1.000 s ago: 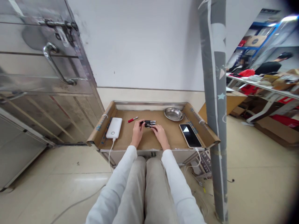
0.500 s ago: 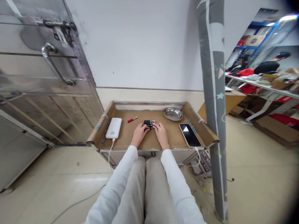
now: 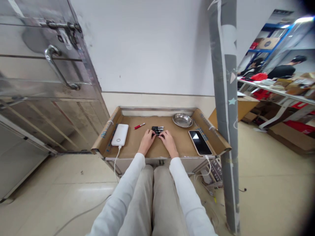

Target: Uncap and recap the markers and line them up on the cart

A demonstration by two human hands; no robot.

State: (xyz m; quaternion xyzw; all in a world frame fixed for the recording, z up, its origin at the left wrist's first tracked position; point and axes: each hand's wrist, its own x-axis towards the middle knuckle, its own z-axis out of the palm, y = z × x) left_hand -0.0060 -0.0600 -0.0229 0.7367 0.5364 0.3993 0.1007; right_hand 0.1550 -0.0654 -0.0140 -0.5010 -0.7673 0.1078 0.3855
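A small bunch of black pens (image 3: 157, 129) lies on the brown cardboard-lined tray table (image 3: 137, 147). My left hand (image 3: 147, 139) and my right hand (image 3: 167, 139) rest on the table side by side, fingertips curled onto the near ends of the pens. A red pen (image 3: 139, 126) lies apart, to the left of the bunch. Whether either hand has closed round a pen is too small to see.
A white power bank (image 3: 120, 134) with a cable lies at the left, a phone (image 3: 200, 142) at the right, a steel bowl (image 3: 182, 120) at the back right. A grey padded post (image 3: 225, 98) stands right of the table, a steel cabinet door (image 3: 49, 65) left. People sit far right.
My hands have drawn together at the black pens; the left moved right from the pens' left end, and the bunch now sits more tightly gathered between the fingertips.
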